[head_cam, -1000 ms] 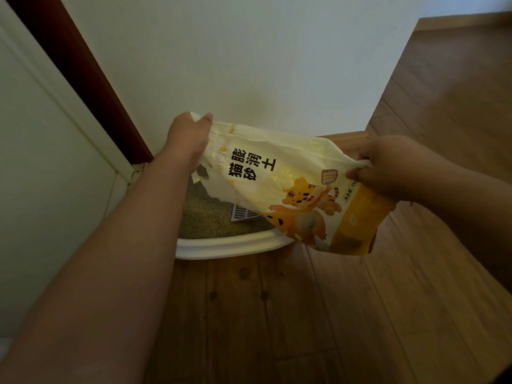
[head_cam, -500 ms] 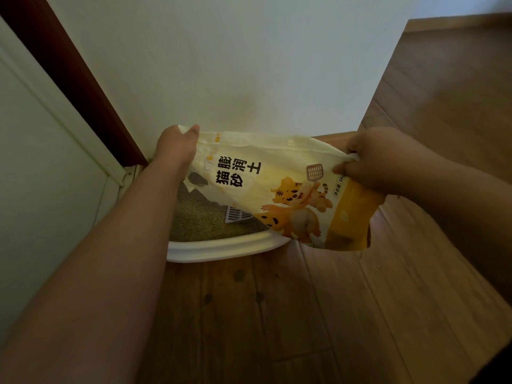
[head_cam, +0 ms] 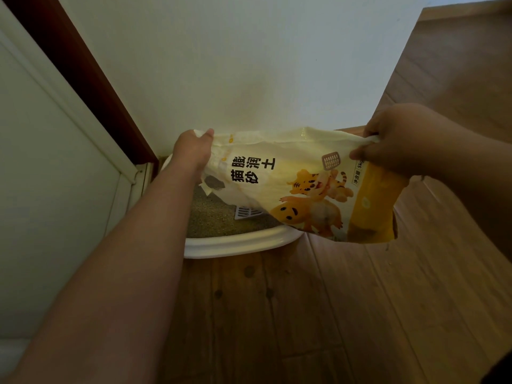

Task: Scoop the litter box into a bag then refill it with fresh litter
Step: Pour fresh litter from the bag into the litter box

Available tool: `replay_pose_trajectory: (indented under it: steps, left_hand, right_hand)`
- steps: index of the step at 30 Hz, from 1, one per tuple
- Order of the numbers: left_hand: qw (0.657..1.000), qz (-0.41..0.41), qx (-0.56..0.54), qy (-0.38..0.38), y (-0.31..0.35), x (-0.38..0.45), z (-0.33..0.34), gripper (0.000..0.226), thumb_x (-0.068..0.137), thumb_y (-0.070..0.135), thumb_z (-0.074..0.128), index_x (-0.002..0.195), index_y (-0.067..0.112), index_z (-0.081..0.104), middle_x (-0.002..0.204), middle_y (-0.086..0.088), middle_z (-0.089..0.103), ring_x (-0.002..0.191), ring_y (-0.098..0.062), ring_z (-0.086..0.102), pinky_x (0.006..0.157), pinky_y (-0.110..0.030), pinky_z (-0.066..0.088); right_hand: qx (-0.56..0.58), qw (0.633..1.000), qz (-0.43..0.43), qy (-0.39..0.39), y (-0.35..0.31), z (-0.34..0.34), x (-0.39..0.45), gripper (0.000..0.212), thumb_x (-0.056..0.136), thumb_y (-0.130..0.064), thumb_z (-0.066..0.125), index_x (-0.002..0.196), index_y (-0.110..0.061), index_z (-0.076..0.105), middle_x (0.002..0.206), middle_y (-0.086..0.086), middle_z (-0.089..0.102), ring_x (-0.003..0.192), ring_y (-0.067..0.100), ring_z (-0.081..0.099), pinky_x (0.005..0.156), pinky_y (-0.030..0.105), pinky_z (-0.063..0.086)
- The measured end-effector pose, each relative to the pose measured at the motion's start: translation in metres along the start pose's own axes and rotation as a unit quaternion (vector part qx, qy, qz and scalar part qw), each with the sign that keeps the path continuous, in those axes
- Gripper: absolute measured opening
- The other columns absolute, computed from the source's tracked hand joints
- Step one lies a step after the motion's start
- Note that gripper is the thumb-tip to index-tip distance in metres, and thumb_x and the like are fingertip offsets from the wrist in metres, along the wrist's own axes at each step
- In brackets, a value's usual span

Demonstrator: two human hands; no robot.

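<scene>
Yellow litter bag (head_cam: pixel 293 173) hangs stretched sideways above the white litter box (head_cam: pixel 235 243). Left hand (head_cam: pixel 191 151) grips one top corner, right hand (head_cam: pixel 399 137) pinches the other. Grey litter (head_cam: pixel 210 217) and a scoop (head_cam: pixel 246 212) lie inside the box.

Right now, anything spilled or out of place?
A few litter grains lie on the floor just outside the box, below the bag both hands hold. The scoop lies in the litter under the bag's path, likely to get buried.
</scene>
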State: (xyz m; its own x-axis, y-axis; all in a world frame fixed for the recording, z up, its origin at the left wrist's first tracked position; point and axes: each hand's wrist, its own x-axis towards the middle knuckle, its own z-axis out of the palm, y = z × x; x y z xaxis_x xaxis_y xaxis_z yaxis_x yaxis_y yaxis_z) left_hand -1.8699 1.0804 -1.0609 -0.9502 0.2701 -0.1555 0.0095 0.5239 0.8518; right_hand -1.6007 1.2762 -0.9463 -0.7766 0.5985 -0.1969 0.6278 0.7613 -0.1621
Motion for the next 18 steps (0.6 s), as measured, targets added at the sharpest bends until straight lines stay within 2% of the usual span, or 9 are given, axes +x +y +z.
replay_pose_trajectory:
  steps: [9, 13, 18]
  left_hand:
    - [1.000, 0.004, 0.014, 0.000, -0.0036, 0.0018, 0.0052, 0.040, 0.102, 0.047, 0.054, 0.114, 0.010, 0.063, 0.107, -0.008, 0.067, 0.100, -0.031, 0.065, 0.094, -0.047, 0.056]
    - [0.999, 0.017, 0.031, 0.009, -0.0032, 0.0034, 0.0072, 0.041, 0.104, 0.046, 0.051, 0.117, 0.009, 0.062, 0.107, -0.007, 0.064, 0.100, -0.030, 0.063, 0.091, -0.043, 0.054]
    - [0.999, 0.028, 0.042, 0.015, -0.0052, 0.0052, 0.0069, 0.043, 0.103, 0.047, 0.050, 0.117, 0.009, 0.062, 0.111, -0.008, 0.066, 0.103, -0.031, 0.065, 0.096, -0.048, 0.054]
  right_hand:
    - [-0.004, 1.000, 0.001, 0.003, -0.0008, -0.0020, 0.0013, 0.044, 0.092, -0.040, 0.067, 0.123, -0.008, 0.067, 0.095, 0.010, 0.066, 0.078, 0.028, 0.066, 0.053, 0.030, 0.051]
    - [0.004, 1.000, -0.001, 0.005, -0.0009, -0.0025, 0.0011, 0.044, 0.092, -0.040, 0.068, 0.123, -0.008, 0.067, 0.089, 0.007, 0.063, 0.069, 0.024, 0.064, 0.046, 0.028, 0.049]
    - [0.009, 1.000, -0.001, 0.019, -0.0011, 0.0007, 0.0028, 0.041, 0.093, -0.039, 0.068, 0.119, -0.008, 0.068, 0.077, 0.001, 0.058, 0.060, 0.018, 0.061, 0.043, 0.026, 0.044]
